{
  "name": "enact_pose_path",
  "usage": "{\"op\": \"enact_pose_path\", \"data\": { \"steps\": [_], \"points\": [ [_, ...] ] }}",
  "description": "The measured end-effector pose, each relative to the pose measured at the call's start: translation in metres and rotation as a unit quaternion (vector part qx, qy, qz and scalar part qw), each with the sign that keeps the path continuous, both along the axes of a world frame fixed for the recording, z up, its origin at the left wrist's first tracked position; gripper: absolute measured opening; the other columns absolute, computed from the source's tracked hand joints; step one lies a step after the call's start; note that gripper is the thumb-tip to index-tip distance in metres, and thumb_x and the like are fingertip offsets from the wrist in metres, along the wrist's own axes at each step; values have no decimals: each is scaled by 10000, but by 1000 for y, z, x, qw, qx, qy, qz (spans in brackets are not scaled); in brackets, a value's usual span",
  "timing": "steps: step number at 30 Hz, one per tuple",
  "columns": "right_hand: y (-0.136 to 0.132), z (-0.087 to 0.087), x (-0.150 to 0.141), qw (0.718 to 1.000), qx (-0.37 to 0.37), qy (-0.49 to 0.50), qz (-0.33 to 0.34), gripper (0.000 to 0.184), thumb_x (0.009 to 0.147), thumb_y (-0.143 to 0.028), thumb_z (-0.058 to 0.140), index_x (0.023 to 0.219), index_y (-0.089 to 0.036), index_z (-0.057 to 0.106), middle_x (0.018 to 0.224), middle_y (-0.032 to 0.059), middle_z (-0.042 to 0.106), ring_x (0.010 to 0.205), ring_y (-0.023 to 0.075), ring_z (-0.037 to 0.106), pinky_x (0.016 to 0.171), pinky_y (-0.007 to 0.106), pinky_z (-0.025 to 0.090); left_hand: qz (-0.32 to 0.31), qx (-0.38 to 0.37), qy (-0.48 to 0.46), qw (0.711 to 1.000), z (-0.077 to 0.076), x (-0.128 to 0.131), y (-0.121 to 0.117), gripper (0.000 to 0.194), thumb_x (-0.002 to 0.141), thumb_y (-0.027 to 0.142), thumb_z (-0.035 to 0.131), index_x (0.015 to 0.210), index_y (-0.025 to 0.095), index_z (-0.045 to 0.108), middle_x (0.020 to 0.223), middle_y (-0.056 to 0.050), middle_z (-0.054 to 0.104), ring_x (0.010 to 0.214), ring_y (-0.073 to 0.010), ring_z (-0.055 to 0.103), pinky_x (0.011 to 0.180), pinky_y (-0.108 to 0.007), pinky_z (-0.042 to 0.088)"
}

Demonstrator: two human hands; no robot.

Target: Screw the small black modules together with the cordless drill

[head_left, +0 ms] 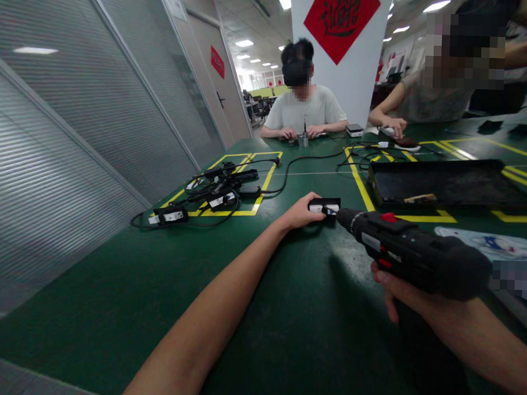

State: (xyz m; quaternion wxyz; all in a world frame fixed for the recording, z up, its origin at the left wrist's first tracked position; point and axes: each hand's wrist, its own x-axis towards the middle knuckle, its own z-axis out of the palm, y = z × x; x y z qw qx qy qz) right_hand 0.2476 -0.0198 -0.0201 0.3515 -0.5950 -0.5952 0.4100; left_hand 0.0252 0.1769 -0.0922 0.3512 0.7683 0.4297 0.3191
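My left hand (304,211) is closed on a small black box-shaped device (331,202) with a white label, holding it against the green table (261,266). In my right hand (405,289) is a black cordless drill (400,245) with red buttons, the fingers wrapped round its grip. The drill points left, and its tip meets or nearly meets the labelled side of the device; the exact contact is too small to make out. Part of the drill's handle is dark and hard to see below my hand.
Black adapters and cables (223,190) lie tangled at the left, inside yellow tape. A black tray (441,183) stands at the right, with a printed sheet (490,243) nearer me. One person (307,110) sits opposite, another (435,94) at the far right. A cable (290,167) crosses the table.
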Motion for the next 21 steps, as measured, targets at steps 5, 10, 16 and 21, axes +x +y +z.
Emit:
{"op": "enact_pose_path", "data": {
  "steps": [5,10,16,21],
  "points": [
    [2,-4,5,1000,-5,-22,5,306,698,-492,538,882,-248,513,424,-43,601,434,225,636,521,367,520,0,-6,4,1000,1,0,-1,450,659,299,665,1057,157,508,865,-4,560,743,-129,516,680,-240,422],
    [3,-3,4,999,15,-19,36,264,726,-466,515,856,-238,540,433,-42,603,406,201,617,571,369,529,-6,-7,-5,1000,2,0,-2,434,663,296,668,1043,164,507,848,9,551,744,-127,511,672,-232,420],
    [6,-7,2,998,24,21,49,257,729,-441,527,873,-228,532,547,-23,643,359,170,581,478,338,503,-8,-13,-12,1000,3,0,-2,426,667,292,676,1035,161,507,833,12,550,730,-123,510,653,-227,414],
    [3,-2,9,998,2,1,63,252,776,-469,549,892,-246,573,570,-25,650,453,177,612,595,357,529,-6,-14,-8,1000,3,-1,-2,434,668,287,676,1047,161,508,849,6,557,741,-130,520,677,-239,421]
  ]
}}
